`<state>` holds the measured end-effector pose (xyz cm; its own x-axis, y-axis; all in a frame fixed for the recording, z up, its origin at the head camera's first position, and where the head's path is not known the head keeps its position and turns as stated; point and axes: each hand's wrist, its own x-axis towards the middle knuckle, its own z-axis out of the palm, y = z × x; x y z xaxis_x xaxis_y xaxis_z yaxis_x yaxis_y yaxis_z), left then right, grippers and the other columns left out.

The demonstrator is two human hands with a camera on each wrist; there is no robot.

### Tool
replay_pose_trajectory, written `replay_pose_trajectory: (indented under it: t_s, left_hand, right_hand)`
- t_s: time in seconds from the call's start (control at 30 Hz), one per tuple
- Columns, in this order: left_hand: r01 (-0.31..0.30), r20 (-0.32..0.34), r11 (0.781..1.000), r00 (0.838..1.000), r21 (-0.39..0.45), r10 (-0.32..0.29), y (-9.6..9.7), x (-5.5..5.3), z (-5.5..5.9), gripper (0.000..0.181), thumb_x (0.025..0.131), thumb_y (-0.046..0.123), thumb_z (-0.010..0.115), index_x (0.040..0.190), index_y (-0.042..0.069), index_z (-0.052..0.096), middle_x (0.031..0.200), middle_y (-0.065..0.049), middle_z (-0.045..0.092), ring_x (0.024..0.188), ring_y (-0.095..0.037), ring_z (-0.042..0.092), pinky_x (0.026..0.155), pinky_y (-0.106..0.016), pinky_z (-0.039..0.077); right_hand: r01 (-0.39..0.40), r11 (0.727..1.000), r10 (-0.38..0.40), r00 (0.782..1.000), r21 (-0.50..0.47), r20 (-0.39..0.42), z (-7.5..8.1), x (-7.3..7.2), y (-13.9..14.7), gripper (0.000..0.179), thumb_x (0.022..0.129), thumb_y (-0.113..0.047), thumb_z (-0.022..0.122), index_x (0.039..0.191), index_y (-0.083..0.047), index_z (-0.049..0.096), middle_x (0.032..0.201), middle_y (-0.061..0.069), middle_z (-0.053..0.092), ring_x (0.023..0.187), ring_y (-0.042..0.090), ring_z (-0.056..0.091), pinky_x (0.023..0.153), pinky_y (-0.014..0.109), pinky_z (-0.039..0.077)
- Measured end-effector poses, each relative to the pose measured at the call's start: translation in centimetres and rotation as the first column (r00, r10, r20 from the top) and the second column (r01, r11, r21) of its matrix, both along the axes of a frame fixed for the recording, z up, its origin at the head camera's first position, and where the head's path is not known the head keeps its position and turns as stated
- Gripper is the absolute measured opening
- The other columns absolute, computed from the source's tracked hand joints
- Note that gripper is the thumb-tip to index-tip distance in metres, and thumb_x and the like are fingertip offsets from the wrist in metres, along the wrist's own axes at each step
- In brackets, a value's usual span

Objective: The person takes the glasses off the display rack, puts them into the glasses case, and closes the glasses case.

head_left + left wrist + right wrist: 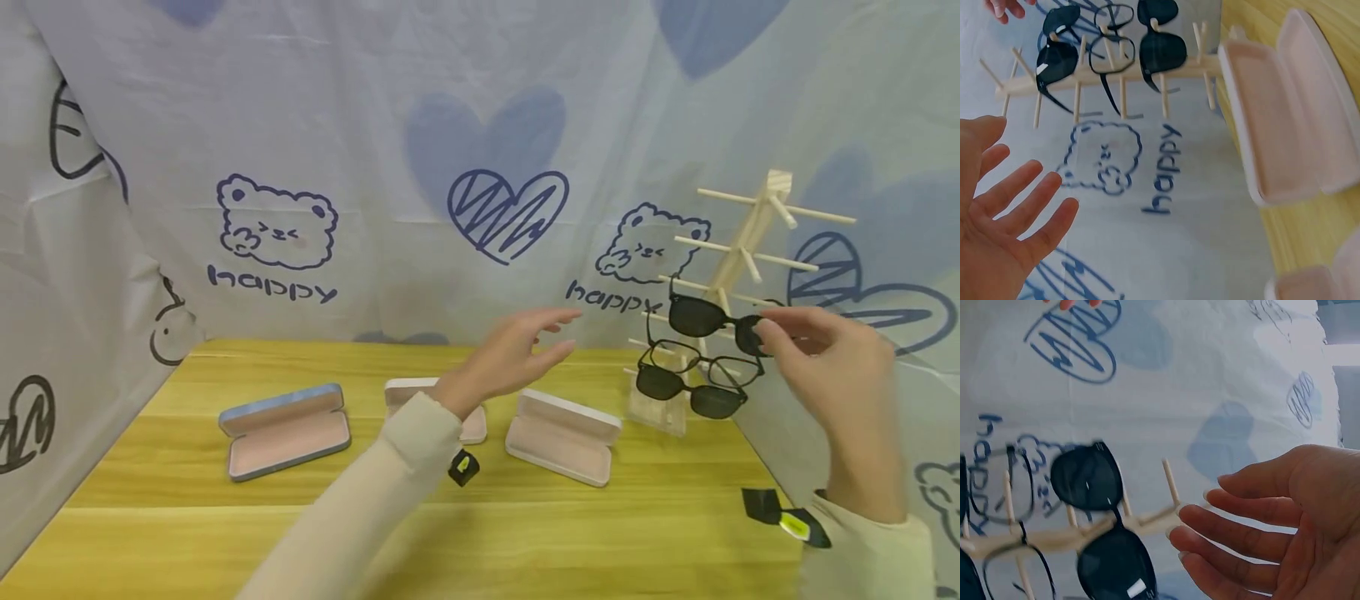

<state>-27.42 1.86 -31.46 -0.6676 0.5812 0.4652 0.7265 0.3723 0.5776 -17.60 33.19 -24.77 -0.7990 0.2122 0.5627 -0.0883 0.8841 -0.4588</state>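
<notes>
A wooden glasses stand (731, 271) with pegs holds three pairs, one above another. Black sunglasses (696, 318) are on top, clear black-framed glasses (678, 357) in the middle, and more dark sunglasses (660, 384) at the bottom. My right hand (843, 362) is raised at the right end of the top pair, overlapping it in the head view. In the right wrist view its loosely bent fingers (1235, 534) are apart from the lenses, with nothing in them. My left hand (517, 350) hovers empty over the table, left of the stand, fingers spread in the left wrist view.
On the wooden table (525, 542) lie three opened glasses cases with pink lining: a blue one (288, 442) at left, a white one (474, 427) partly behind my left arm, and another white one (558, 446) near the stand. A printed cloth (375, 108) hangs behind.
</notes>
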Motion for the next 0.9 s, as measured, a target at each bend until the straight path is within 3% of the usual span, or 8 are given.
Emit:
replay_pose_trajectory:
  t_s: [0.07, 0.17, 0.23, 0.27, 0.37, 0.77, 0.83, 0.9]
  left_hand:
    - [0.018, 0.001, 1.0, 1.0, 0.004, -0.018, 1.2, -0.2, 0.4, 0.046, 0.105, 0.023, 0.061, 0.15, 0.013, 0.054, 0.153, -0.003, 0.057, 0.128, -0.021, 0.064, 0.103, -0.034, 0.056]
    - [0.04, -0.008, 0.999, 0.999, 0.004, -0.04, 2.9, -0.4, 0.8, 0.045, 0.105, 0.022, 0.061, 0.149, 0.012, 0.055, 0.151, -0.005, 0.059, 0.124, -0.021, 0.065, 0.1, -0.03, 0.058]
    - [0.059, -0.009, 0.998, 0.998, 0.005, -0.059, 4.0, -0.6, 1.1, 0.045, 0.105, 0.021, 0.061, 0.149, 0.012, 0.055, 0.15, -0.006, 0.059, 0.123, -0.022, 0.066, 0.1, -0.03, 0.057]
    - [0.064, -0.01, 0.998, 0.998, 0.003, -0.064, 4.5, -0.7, 1.2, 0.045, 0.105, 0.021, 0.061, 0.149, 0.012, 0.055, 0.15, -0.006, 0.059, 0.123, -0.022, 0.066, 0.101, -0.029, 0.057]
    - [0.069, 0.004, 0.998, 0.998, -0.006, -0.069, 5.7, -1.0, 1.7, 0.045, 0.106, 0.023, 0.06, 0.149, 0.013, 0.055, 0.151, -0.005, 0.059, 0.123, -0.021, 0.066, 0.105, -0.03, 0.055]
    - [0.03, 0.152, 1.0, 0.988, -0.006, -0.029, 9.1, -2.2, 3.0, 0.047, 0.107, 0.03, 0.057, 0.153, 0.02, 0.051, 0.153, -0.006, 0.057, 0.129, -0.024, 0.065, 0.107, -0.028, 0.054]
    - [0.029, 0.144, 0.999, 0.989, -0.025, -0.025, 9.5, -2.5, 3.1, 0.048, 0.108, 0.029, 0.057, 0.154, 0.02, 0.05, 0.155, -0.004, 0.055, 0.133, -0.023, 0.063, 0.109, -0.028, 0.052]
    - [0.018, 0.124, 0.999, 0.992, -0.046, -0.012, 9.8, -2.7, 3.2, 0.048, 0.108, 0.029, 0.056, 0.154, 0.021, 0.049, 0.155, -0.003, 0.056, 0.134, -0.021, 0.062, 0.11, -0.027, 0.051]
  right_hand:
    - [0.071, 0.997, -0.071, 0.997, -0.002, 0.026, 0.3, 0.2, 1.0, 0.039, 0.104, -0.026, 0.06, 0.129, 0.002, 0.069, 0.12, 0.031, 0.071, 0.087, 0.011, 0.07, 0.066, 0.011, 0.037]
    - [0.149, 0.989, -0.147, 0.986, -0.014, 0.082, 0.4, 0.1, 2.3, 0.044, 0.106, -0.026, 0.054, 0.136, 0.004, 0.063, 0.132, 0.033, 0.064, 0.114, 0.051, 0.061, 0.072, 0.029, 0.048]
    - [0.183, 0.983, -0.179, 0.977, -0.028, 0.119, 0.3, 0.0, 3.1, 0.046, 0.107, -0.026, 0.05, 0.141, 0.004, 0.058, 0.14, 0.034, 0.058, 0.122, 0.054, 0.057, 0.08, 0.052, 0.054]
    - [0.195, 0.98, -0.189, 0.972, -0.031, 0.137, 0.3, -0.1, 3.5, 0.047, 0.108, -0.026, 0.049, 0.143, 0.004, 0.056, 0.142, 0.034, 0.056, 0.124, 0.055, 0.055, 0.086, 0.061, 0.054]
    - [0.211, 0.977, -0.2, 0.962, -0.041, 0.184, 0.0, -0.3, 4.4, 0.05, 0.109, -0.027, 0.046, 0.148, 0.004, 0.05, 0.146, 0.036, 0.052, 0.127, 0.056, 0.051, 0.099, 0.071, 0.047]
    - [0.162, 0.983, -0.135, 0.957, -0.087, 0.258, -1.1, -2.0, 6.4, 0.055, 0.109, -0.031, 0.045, 0.151, 0.005, 0.045, 0.143, 0.04, 0.051, 0.116, 0.056, 0.061, 0.097, 0.071, 0.047]
    - [0.143, 0.986, -0.115, 0.958, -0.088, 0.264, -1.1, -2.3, 6.6, 0.056, 0.109, -0.033, 0.045, 0.151, 0.005, 0.045, 0.141, 0.041, 0.052, 0.089, 0.036, 0.075, 0.095, 0.072, 0.048]
    - [0.123, 0.989, -0.097, 0.96, -0.087, 0.265, -1.1, -2.6, 6.8, 0.057, 0.109, -0.034, 0.045, 0.151, 0.005, 0.045, 0.138, 0.041, 0.054, 0.065, 0.008, 0.07, 0.089, 0.067, 0.052]
